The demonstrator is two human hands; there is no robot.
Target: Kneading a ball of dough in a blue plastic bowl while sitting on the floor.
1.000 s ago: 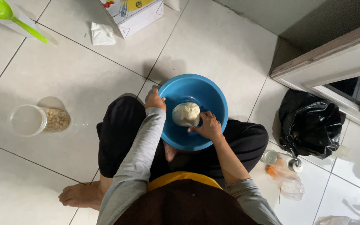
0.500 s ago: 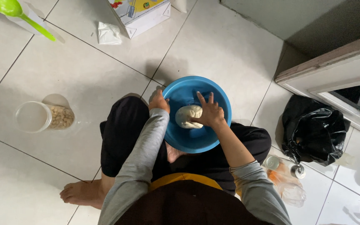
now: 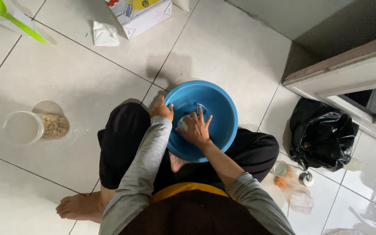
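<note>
Head view looks straight down on a person sitting on the tiled floor (image 3: pixel 66 87), knees spread, with a blue bowl (image 3: pixel 223 109) between the legs. The left hand (image 3: pixel 162 109) grips the bowl's near-left rim, fingers curled shut on the edge. The right hand (image 3: pixel 196 128) lies spread, palm down, over a pale lump of dough (image 3: pixel 182 122) in the bowl's left half; the fingers are apart and flat on it, pressing rather than closed round it.

A second ago the dough sat as a round ball in the middle of the bowl, with the right hand just below it; half a second ago the hand had come over it with the lump showing to its left. Now only a small pale edge shows at the thumb side, and the hand has shifted toward the left rim. The left hand has kept its hold on the rim throughout.

Toward the floor's left edge a clear jar (image 3: pixel 35 127) lies on its side, well apart. A green spoon (image 3: pixel 9 17) is in the far-left corner, a cardboard box (image 3: pixel 140 15) at the far edge, and a black plastic bag (image 3: pixel 323 135) sits at the right.
</note>
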